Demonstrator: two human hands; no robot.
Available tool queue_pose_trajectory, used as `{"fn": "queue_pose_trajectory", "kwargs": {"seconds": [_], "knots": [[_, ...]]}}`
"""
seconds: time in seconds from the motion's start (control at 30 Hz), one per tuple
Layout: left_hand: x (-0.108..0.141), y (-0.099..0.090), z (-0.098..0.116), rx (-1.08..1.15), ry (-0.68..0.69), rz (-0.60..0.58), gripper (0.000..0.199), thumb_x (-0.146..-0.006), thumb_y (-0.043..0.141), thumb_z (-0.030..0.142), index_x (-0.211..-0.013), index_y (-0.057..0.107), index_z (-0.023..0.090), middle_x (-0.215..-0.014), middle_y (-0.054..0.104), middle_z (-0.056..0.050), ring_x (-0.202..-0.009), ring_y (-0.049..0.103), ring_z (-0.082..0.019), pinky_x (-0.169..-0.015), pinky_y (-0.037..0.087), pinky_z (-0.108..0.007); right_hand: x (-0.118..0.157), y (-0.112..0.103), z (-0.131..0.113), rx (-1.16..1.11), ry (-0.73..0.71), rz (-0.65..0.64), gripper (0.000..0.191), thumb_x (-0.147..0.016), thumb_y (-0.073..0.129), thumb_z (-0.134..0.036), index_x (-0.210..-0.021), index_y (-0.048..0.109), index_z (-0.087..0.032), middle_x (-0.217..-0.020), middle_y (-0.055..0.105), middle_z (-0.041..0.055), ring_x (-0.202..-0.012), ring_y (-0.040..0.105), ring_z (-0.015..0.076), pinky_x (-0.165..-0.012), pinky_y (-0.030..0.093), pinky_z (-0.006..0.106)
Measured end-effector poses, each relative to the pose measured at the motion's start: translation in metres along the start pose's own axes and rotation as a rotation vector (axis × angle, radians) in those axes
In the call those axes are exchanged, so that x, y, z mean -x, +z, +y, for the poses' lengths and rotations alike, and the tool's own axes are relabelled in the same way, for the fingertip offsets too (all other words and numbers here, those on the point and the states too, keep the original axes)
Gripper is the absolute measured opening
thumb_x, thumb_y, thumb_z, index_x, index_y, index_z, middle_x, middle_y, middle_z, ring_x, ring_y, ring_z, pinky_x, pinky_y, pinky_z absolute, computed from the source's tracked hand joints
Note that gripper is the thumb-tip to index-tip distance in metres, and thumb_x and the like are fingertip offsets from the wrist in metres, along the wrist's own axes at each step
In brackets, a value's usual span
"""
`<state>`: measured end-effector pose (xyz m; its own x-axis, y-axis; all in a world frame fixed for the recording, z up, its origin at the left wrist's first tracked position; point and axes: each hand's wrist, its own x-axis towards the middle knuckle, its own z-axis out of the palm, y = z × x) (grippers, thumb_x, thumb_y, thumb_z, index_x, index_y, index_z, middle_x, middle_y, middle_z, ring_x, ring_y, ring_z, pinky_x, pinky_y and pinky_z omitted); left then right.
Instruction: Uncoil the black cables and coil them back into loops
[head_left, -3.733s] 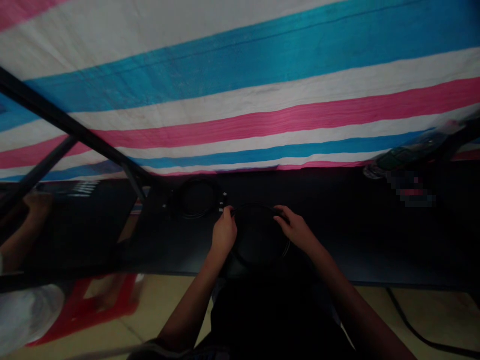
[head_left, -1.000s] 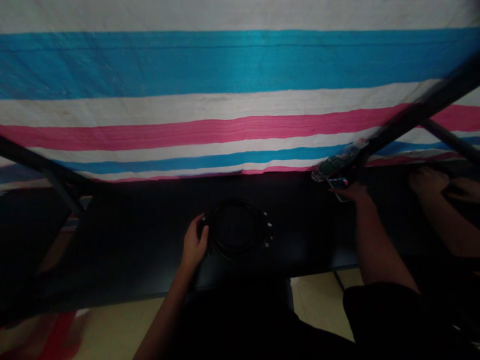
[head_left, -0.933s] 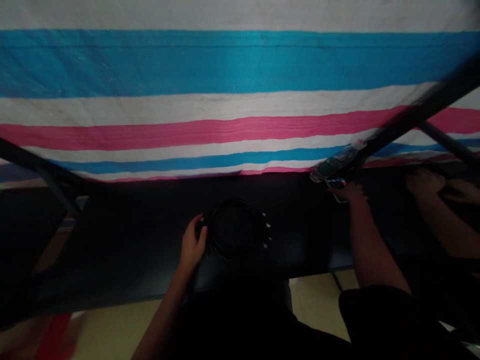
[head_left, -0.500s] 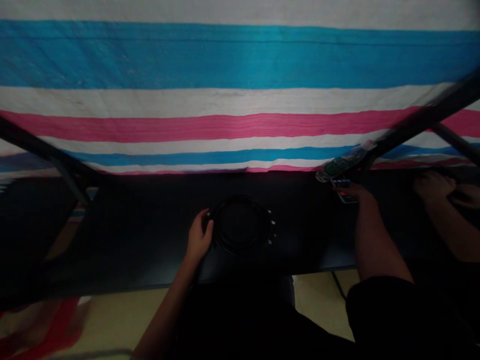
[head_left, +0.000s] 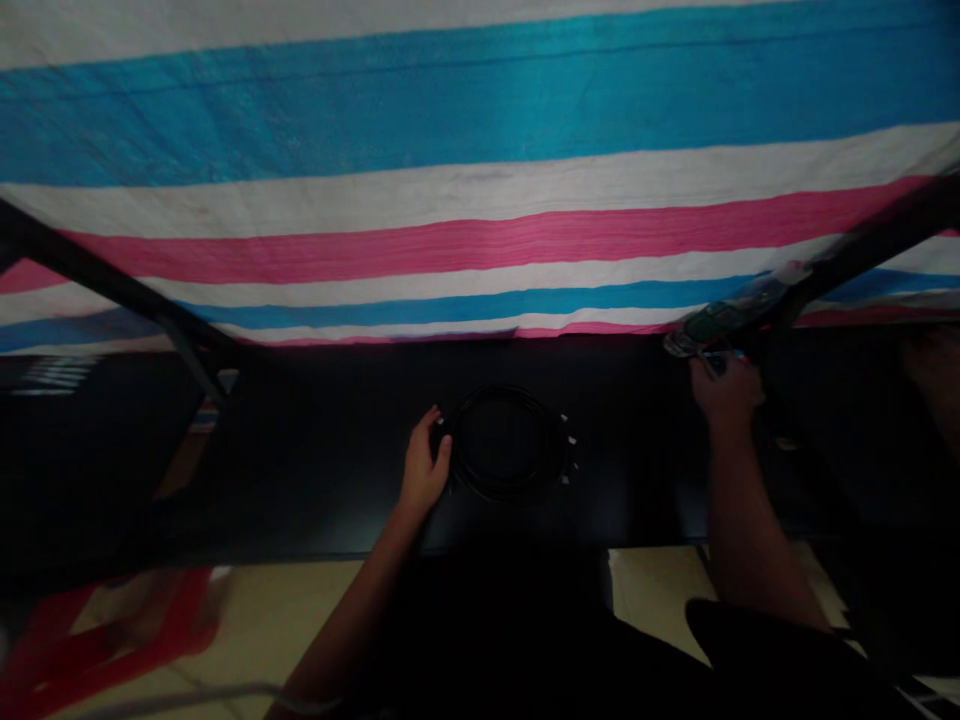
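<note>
A coil of black cable (head_left: 457,470) lies on the black table (head_left: 315,450) in front of me, with small white bits along its right side. At its left edge rests my left hand (head_left: 426,468), thumb apart from the fingers; whether it touches the cable is hard to make out in the dark. Farther right, my right hand (head_left: 726,388) has its fingers closed around a phone (head_left: 724,358), mostly hidden by the hand. Just beyond the phone, a clear plastic bottle (head_left: 709,322) with a green label leans at a slant.
A striped blue, white and pink sheet (head_left: 480,240) hangs behind the table. Dark slanted frame bars (head_left: 112,275) stand at both sides. Another person's arm (head_left: 934,370) shows dimly at the right edge. A red stool-like object (head_left: 172,620) is on the floor, lower left.
The view has tilted and shifted, so the table things appear farther right. My right hand has closed over the phone, covering most of it. My left hand stays beside the coil.
</note>
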<state>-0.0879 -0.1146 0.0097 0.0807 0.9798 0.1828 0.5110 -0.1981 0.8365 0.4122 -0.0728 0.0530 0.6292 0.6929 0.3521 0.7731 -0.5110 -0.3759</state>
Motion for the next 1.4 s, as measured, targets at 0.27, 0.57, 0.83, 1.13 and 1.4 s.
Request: {"fn": "queue_pose_trajectory", "kwargs": {"seconds": [0.27,0.57,0.83,1.13,1.4], "knots": [[0.006,0.014,0.016,0.129,-0.062,0.058,0.048,-0.102,0.039,0.043,-0.143,0.042,0.020,-0.150,0.046,-0.015,-0.139,0.043,-0.024,-0.117,0.034,-0.045,0.193,0.012,-0.105,-0.954,0.026,-0.555,0.057,-0.095,0.041,-0.061,-0.135,0.059,-0.024,-0.139,0.060,0.0124,-0.129,0.056,0.0256,-0.110,0.041,0.049],[-0.008,0.035,0.011,0.126,-0.031,0.145,0.052,-0.102,0.037,0.045,-0.146,0.040,0.019,-0.150,0.046,-0.015,-0.140,0.042,-0.023,-0.119,0.031,-0.044,0.217,0.032,-0.150,-0.938,0.033,-0.387,0.054,-0.098,0.041,-0.055,-0.133,0.061,-0.019,-0.139,0.060,0.0128,-0.132,0.053,0.0236,-0.116,0.035,0.048],[-0.022,0.033,0.006,0.163,-0.036,0.141,0.054,-0.100,0.041,0.047,-0.148,0.040,0.021,-0.154,0.043,-0.013,-0.143,0.039,-0.024,-0.121,0.028,-0.046,0.202,0.041,-0.157,-1.020,0.036,-0.349,0.047,-0.097,0.046,-0.051,-0.123,0.069,-0.019,-0.136,0.063,0.0119,-0.130,0.055,0.0236,-0.115,0.036,0.048],[-0.021,0.031,0.004,0.153,-0.042,0.224,0.039,-0.100,0.044,0.041,-0.132,0.052,0.020,-0.147,0.049,-0.014,-0.136,0.047,-0.025,-0.116,0.035,-0.046,0.204,0.032,-0.151,-1.065,0.110,-0.212,0.043,-0.099,0.044,-0.044,-0.117,0.072,-0.018,-0.123,0.070,0.0112,-0.119,0.062,0.0246,-0.107,0.043,0.047],[-0.022,0.029,0.012,0.030,0.011,0.223,0.031,-0.098,0.049,0.036,-0.123,0.055,0.019,-0.151,0.044,-0.016,-0.140,0.042,-0.027,-0.116,0.034,-0.049,0.202,0.038,-0.152,-1.029,-0.036,-0.295,0.035,-0.098,0.048,-0.039,-0.119,0.069,-0.022,-0.129,0.067,0.0097,-0.122,0.060,0.0230,-0.109,0.042,0.047]]}}
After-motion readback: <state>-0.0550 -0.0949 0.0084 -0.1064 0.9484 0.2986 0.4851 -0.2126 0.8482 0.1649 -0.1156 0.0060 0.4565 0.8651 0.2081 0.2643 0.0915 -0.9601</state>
